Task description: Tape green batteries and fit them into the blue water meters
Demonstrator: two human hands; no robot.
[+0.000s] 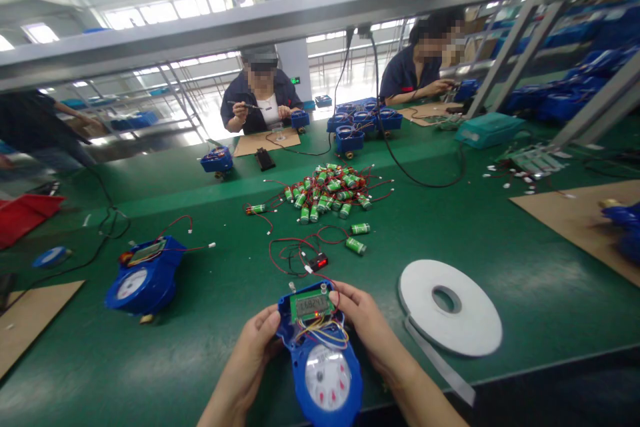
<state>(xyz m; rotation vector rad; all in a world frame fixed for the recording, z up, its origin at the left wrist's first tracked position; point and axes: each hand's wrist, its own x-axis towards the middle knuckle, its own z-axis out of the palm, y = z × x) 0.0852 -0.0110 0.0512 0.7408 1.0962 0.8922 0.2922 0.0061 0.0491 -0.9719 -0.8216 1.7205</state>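
Note:
A blue water meter (327, 373) is held between my two hands near the table's front edge. Its top compartment is uncovered, showing a green circuit board with a lit digit display (311, 305) and yellow and white wires. My left hand (257, 340) grips the left side of the housing. On the right side, my right hand (363, 320) closes round the housing, its thumb by the board's upper right corner. Just beyond lies a small black module with red digits (319, 262), with red and black leads. Two loose green batteries (356, 245) lie past it.
A pile of green wired batteries (327, 190) lies mid-table. A white tape roll (450, 307) rests at right, another blue meter (145, 277) at left. Two people sit across the table near several blue meters (363, 120). A black cable (395, 160) hangs from the overhead shelf beam (200, 40).

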